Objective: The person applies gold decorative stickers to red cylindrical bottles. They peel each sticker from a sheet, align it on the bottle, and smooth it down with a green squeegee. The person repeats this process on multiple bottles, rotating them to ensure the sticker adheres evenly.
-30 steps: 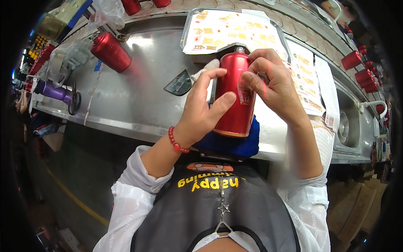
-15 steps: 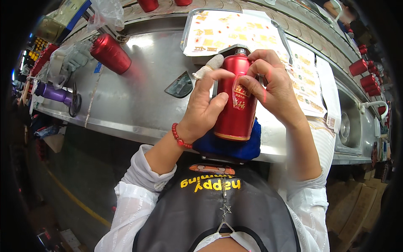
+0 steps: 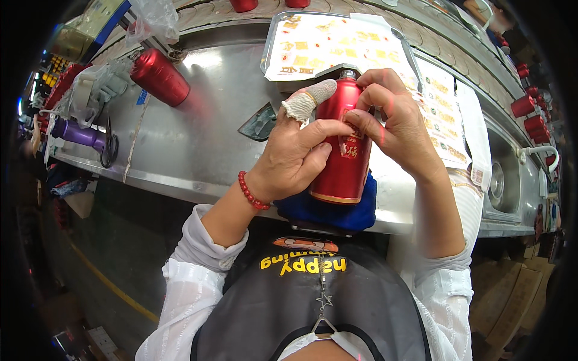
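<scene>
A red metallic bottle (image 3: 338,180) lies in front of me with its neck pointing away, over a dark blue cloth (image 3: 328,218). A small red label with light lettering (image 3: 349,148) sits on its upper side. My left hand (image 3: 289,157) is at the bottle's left, its index finger stretched onto the label and its thumb by the bottle's side; a white cloth finger cot (image 3: 304,103) covers one finger. My right hand (image 3: 402,129) is closed, thumb and index finger pinched at the label's upper edge, the other fingers bent over the bottle's shoulder.
Behind the bottle, a metal tray (image 3: 265,51) bears a sheet of printed labels (image 3: 328,45). More label sheets (image 3: 442,111) lie at the right, near a sink (image 3: 497,180). Another red bottle (image 3: 159,78) and a purple cylindrical tool (image 3: 78,133) are on the steel bench at left.
My left index finger has moved right onto the label, and the finger with the cot now lies against the bottle. My right hand stays pinched there. Red bottles at the back have shifted right.
</scene>
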`<action>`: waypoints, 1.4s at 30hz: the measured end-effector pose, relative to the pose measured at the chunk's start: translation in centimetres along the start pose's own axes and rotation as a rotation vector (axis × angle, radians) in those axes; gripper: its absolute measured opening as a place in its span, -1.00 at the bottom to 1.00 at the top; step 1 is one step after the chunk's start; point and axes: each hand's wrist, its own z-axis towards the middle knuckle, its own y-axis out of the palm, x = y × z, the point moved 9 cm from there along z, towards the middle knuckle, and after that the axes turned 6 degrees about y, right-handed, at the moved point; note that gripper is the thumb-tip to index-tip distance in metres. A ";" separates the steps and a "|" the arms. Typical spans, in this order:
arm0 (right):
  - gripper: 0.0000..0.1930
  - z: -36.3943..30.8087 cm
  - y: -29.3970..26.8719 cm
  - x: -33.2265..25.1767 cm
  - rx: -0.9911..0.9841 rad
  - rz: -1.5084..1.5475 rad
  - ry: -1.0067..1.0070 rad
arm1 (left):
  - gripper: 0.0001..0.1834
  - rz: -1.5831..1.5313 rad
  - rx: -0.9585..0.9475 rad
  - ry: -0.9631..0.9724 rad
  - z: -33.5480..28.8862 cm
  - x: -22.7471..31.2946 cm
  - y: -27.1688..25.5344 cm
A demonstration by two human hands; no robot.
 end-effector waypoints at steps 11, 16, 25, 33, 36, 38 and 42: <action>-0.76 0.1 0.0 0.1 -0.010 0.018 -0.001 | -0.77 -0.012 0.034 -0.161 -0.7 -1.5 -0.2; -0.76 0.2 0.1 0.2 -0.019 0.059 0.025 | -0.57 -0.225 0.082 -0.302 -1.6 -3.1 1.0; -0.82 -2.6 -1.5 -0.5 0.287 -0.056 -0.032 | -0.44 -0.503 0.292 -0.418 -1.9 -4.9 1.9; -0.60 -5.6 0.4 -0.3 0.202 -0.078 0.008 | -0.48 -0.645 0.230 -0.432 -2.6 -5.7 2.1; -0.57 -6.2 0.5 -0.4 0.186 -0.093 0.064 | -0.50 -0.472 0.282 -0.330 -3.6 -4.5 0.9; -0.53 -6.6 0.8 -0.5 0.173 -0.070 0.093 | -0.52 -0.306 0.330 -0.193 -3.8 -2.9 -0.2; -0.48 -6.6 0.9 -0.9 0.144 -0.057 0.124 | -0.48 -0.187 0.298 -0.171 -1.1 -2.3 -0.5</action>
